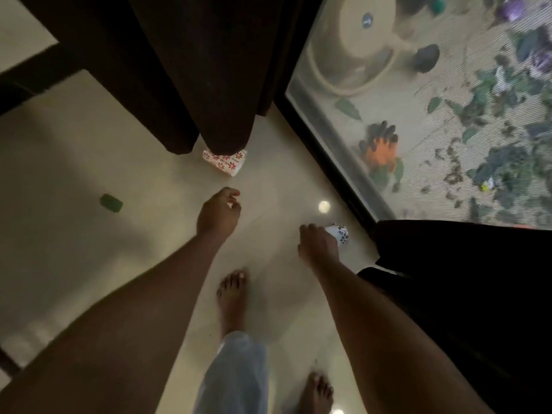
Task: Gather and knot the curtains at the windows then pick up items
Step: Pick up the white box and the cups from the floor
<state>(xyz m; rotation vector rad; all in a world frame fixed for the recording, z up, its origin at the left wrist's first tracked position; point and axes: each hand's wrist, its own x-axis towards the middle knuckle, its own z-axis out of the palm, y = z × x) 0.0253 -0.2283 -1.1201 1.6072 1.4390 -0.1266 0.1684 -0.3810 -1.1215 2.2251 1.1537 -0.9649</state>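
Observation:
I look straight down at a pale tiled floor (89,144). My right hand (318,245) grips a white cup with a black pattern (340,233), low near the window frame. My left hand (218,215) hangs over the floor with loosely curled fingers, and I see nothing clearly held in it. Just beyond it a white cup with red flowers (225,162) lies on the floor, partly under the hem of a dark curtain (191,70). A small green item (111,202) lies on the floor to the left. A second dark curtain (457,279) hangs at the right.
A mesh-screened window (418,115) with a dark frame runs along the right; plants, a round pot and orange gloves show outside. My bare feet (232,297) stand between my arms. A dark furniture edge (30,76) crosses the upper left.

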